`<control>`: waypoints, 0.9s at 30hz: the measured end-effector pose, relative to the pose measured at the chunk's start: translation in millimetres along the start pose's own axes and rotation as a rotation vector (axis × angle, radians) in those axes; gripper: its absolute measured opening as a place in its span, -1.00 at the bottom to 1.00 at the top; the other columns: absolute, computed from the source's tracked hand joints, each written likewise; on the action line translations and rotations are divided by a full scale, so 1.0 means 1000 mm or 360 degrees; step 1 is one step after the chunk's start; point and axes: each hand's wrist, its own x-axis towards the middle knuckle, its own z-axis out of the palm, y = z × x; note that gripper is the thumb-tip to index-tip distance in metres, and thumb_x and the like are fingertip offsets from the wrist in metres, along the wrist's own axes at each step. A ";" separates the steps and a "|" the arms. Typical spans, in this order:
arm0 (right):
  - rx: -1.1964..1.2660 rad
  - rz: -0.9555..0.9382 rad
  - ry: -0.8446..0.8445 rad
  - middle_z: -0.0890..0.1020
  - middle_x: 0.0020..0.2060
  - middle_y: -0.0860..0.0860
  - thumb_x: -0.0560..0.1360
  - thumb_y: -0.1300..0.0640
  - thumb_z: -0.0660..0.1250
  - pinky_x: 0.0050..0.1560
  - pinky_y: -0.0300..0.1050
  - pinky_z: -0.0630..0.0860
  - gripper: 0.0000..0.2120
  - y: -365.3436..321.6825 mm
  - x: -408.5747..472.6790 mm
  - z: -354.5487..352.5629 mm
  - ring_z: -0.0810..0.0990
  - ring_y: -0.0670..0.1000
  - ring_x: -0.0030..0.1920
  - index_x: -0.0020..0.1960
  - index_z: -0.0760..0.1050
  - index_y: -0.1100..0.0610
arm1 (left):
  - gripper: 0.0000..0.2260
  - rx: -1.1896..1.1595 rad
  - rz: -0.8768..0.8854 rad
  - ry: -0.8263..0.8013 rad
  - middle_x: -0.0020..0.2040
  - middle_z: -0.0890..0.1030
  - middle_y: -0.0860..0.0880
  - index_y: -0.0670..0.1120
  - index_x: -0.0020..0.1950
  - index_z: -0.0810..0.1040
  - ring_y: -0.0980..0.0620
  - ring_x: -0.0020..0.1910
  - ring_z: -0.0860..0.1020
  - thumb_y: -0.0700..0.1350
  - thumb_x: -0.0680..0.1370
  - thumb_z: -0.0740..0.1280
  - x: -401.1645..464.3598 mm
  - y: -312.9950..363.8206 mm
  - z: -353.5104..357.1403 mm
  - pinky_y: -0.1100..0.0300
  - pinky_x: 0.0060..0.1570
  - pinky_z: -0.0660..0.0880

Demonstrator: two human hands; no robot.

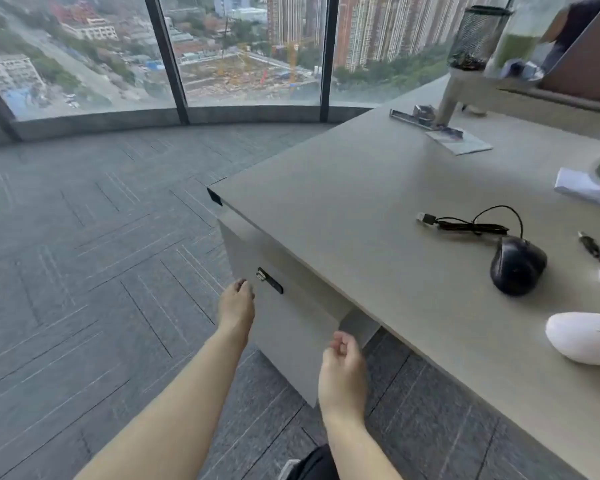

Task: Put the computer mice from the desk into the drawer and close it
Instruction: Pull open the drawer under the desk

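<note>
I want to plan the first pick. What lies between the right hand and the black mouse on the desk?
In the head view, only bare desk top lies between the right hand, below the desk edge, and the black mouse; its cable lies beyond.

A high-rise office; a grey desk (378, 202) bears computer mice and a mesh pen holder (475, 36). Carpet tiles (84, 254) meet floor-to-ceiling windows (243, 46) over a city.
</note>
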 end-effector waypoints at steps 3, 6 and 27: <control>0.0021 0.0094 0.0018 0.57 0.25 0.05 0.57 0.26 0.18 0.08 0.00 0.50 -0.59 0.011 0.022 0.005 0.57 0.08 0.19 0.40 0.38 0.10 | -0.86 -0.0232 -0.0199 -0.0020 -0.08 0.50 -0.10 -0.10 -0.17 0.44 -0.08 -0.04 0.50 -0.14 0.57 0.18 0.017 0.003 0.013 0.01 -0.01 0.46; -0.0082 0.0068 -0.0007 0.61 0.26 0.03 0.53 0.25 0.17 0.13 0.02 0.56 -0.57 0.018 0.035 0.011 0.59 0.05 0.18 0.38 0.45 0.08 | -0.83 -0.0454 -0.0361 -0.0015 -0.08 0.56 -0.12 -0.11 -0.19 0.48 -0.08 -0.07 0.58 -0.10 0.58 0.25 0.034 0.006 0.025 0.01 0.04 0.53; -0.0340 -0.0130 -0.0283 0.72 -0.19 -0.12 0.53 0.28 0.23 -0.29 -0.36 0.46 -0.72 0.036 -0.028 0.008 0.63 -0.13 -0.19 -0.03 0.68 0.04 | -0.70 -0.0276 -0.0424 0.0101 0.19 0.53 -0.23 -0.26 0.26 0.45 -0.24 0.14 0.56 -0.26 0.54 0.17 0.022 -0.017 -0.037 -0.08 -0.34 0.63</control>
